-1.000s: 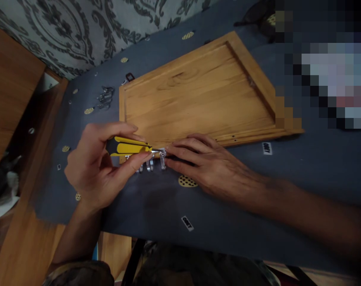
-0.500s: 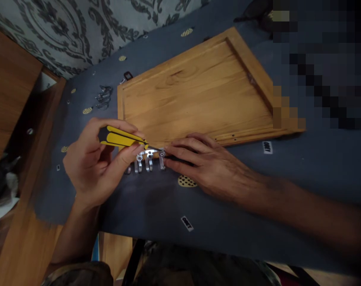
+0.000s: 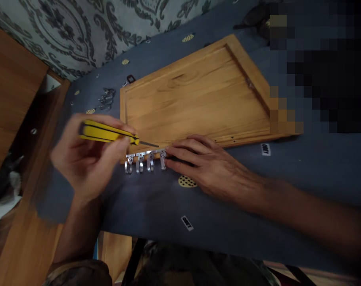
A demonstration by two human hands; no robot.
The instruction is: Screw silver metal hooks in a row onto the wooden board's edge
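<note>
My left hand [image 3: 87,157], blurred by motion, is closed around the yellow-and-black handle of a screwdriver [image 3: 109,133]. Its thin shaft points right, the tip just above a metal hook rail [image 3: 146,154]. The rail lies along the near edge of a framed wooden board [image 3: 195,99], with several silver hooks hanging over that edge. My right hand [image 3: 207,165] lies on the board's near edge with its fingers stretched out, fingertips at the rail's right end. The right thumb is hidden.
Loose metal hooks [image 3: 107,98] lie left of the board on the dark blue patterned tablecloth [image 3: 150,214]. A small dark frame-shaped piece [image 3: 130,78] sits by the board's far left corner. Dark items [image 3: 254,20] are at the back right; a wooden cabinet [image 3: 14,71] stands left.
My left hand has drawn the screwdriver back to the left, lifting its tip off the rightmost hook's screw. My right hand has stayed in place.
</note>
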